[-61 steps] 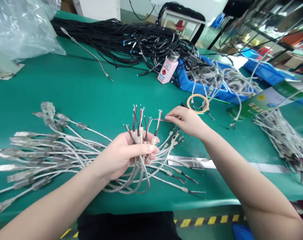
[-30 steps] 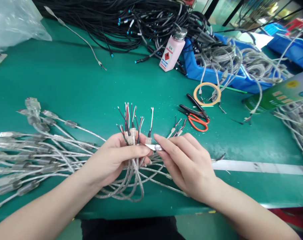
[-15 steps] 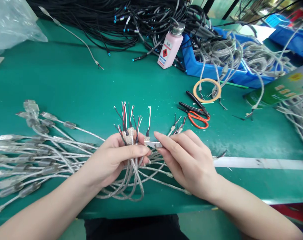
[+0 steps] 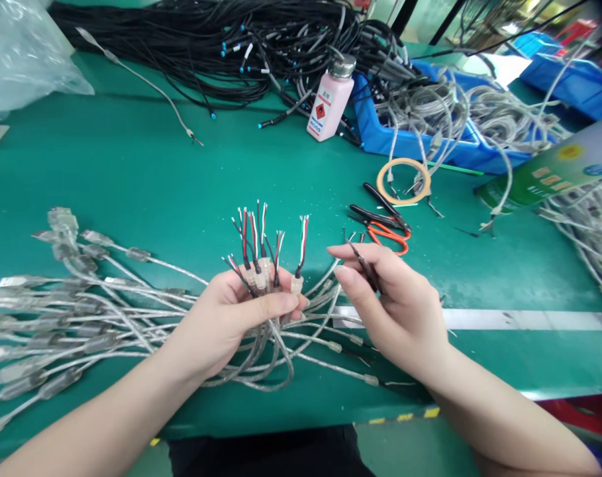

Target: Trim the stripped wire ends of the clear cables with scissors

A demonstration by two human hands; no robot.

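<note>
Silver-sheathed cables with stripped red, black, green and white wire ends [image 4: 261, 252] stand bunched in the left hand [image 4: 231, 318], which is closed round them above the green counter [image 4: 132, 172]. Just beside it, the right hand [image 4: 395, 305] pinches a single thin dark-tipped cable end [image 4: 363, 262]. Several ends are gathered, while other loose silver cables [image 4: 340, 348] lie under both hands. Beyond the right hand, a pink plastic bottle [image 4: 327, 103] shows a red flame diamond, but its writing is illegible.

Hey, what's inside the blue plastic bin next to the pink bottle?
The blue plastic bin holds a tangled heap of silvery cables spilling over its rim. The heap covers the bin's floor, so anything beneath cannot be seen.
</note>
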